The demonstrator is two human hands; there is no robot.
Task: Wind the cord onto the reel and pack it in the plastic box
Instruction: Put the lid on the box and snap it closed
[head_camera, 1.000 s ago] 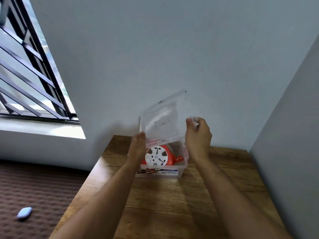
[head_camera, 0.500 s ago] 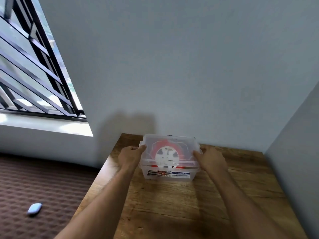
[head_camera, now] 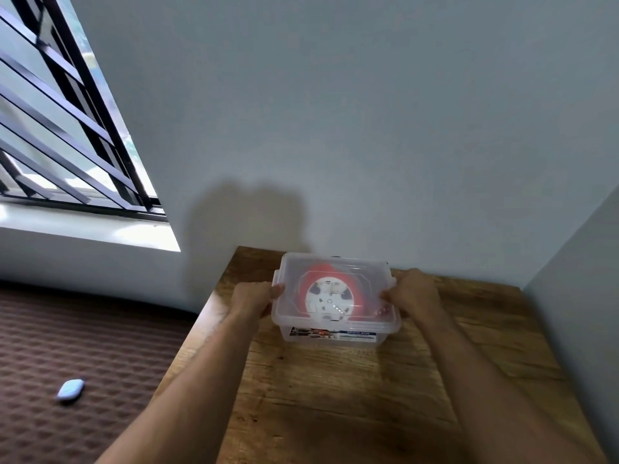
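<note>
Reel (head_camera: 330, 301) lies inside box (head_camera: 335, 339), lid (head_camera: 375, 272) on top, box on table (head_camera: 335, 396) near wall. We grip box ends: left hand (head_camera: 253, 301) on left end, right hand (head_camera: 413, 294) on right end.

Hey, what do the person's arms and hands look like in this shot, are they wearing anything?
Both forearms are bare right to the bottom edge of the picture: no sleeves show. The left hand and the right hand wear no gloves. No watch, bracelet or ring can be made out on either wrist or on the visible fingers, though the picture is slightly soft, so a thin ring could go unseen.
</note>
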